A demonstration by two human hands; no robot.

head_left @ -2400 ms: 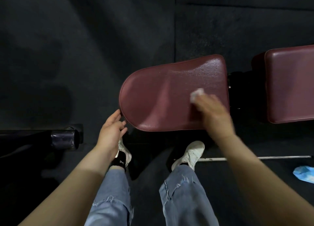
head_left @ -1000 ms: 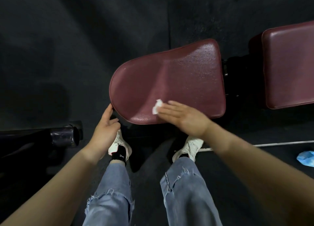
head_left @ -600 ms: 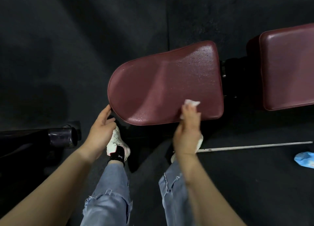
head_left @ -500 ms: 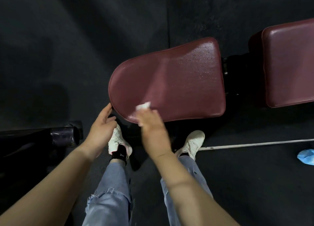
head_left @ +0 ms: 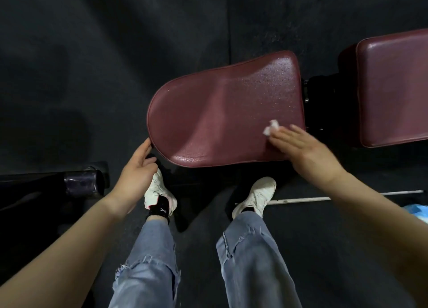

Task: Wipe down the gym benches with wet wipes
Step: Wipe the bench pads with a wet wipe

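Right hand [head_left: 308, 150] presses a wet wipe [head_left: 270, 127] flat-fingered onto the seat pad [head_left: 222, 113] — left hand [head_left: 136, 171], loosely open, touches its rim.

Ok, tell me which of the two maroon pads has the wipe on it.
The rounded seat pad in the middle: the right hand presses the white wipe flat onto its right end. The squarer pad at the right edge has nothing on it.

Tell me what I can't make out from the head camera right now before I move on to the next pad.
- wet wipe: mostly hidden under the right hand.
- back pad: cut off by the right edge of the head view.
- seat pad underside and frame: hidden by the pad, in shadow.
- blue item: cut off at the edge, unidentifiable.
- left hand fingertips: curl under the seat rim.
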